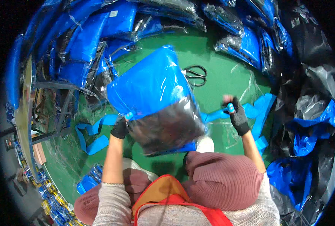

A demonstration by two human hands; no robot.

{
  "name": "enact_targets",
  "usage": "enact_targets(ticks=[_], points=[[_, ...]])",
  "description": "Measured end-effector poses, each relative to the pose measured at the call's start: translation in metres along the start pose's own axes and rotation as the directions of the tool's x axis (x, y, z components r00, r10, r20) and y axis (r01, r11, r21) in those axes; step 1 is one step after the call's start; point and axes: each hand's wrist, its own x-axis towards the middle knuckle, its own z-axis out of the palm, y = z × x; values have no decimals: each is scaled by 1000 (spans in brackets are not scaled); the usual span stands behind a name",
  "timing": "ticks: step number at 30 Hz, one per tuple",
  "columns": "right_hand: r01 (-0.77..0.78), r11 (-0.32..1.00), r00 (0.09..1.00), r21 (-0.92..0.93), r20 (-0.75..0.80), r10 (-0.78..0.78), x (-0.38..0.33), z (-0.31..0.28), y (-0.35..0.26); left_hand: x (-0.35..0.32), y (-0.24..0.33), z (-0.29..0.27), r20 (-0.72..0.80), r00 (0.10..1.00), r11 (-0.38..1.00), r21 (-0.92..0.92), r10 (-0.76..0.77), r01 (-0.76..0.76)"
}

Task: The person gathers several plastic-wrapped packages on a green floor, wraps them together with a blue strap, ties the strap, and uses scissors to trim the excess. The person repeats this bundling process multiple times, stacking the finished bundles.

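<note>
A flat package [152, 86] of folded blue and black sheeting in clear plastic lies tilted in front of me. My left hand [120, 125], in a dark fingerless glove with blue tape on a fingertip, grips its left edge. A light-blue fabric strip [97, 145] curls out beside that hand. On the package's right, the strip continues [216, 115] to my right hand [236, 116], gloved and taped likewise. Its fingers are closed on the strip, partly smeared by motion. Black-handled scissors [196, 75] lie just beyond the package, their blades mostly hidden.
Wrapped blue and black packages [88, 37] are heaped at the far left, with more [246, 45] at the far right. Black and blue sheeting [303, 132] piles up along the right. Thin clear plastic lies on the green floor [167, 39]. Yellow-and-blue bundles [56, 203] sit lower left.
</note>
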Motion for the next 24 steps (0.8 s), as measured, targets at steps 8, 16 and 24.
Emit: enact_targets(ticks=[8,16,24], points=[[194,953,981,233,-74,-181,-14,124,74,-19,-58,-10,-123,953,586,807,276,-65],[74,921,973,-383,-174,-151,11,118,73,-10,-77,3,-209,977,796,585,-37,156],[5,885,993,-465,-103,-60,22,119,130,1,-59,40,-233,933,681,639,-274,359]])
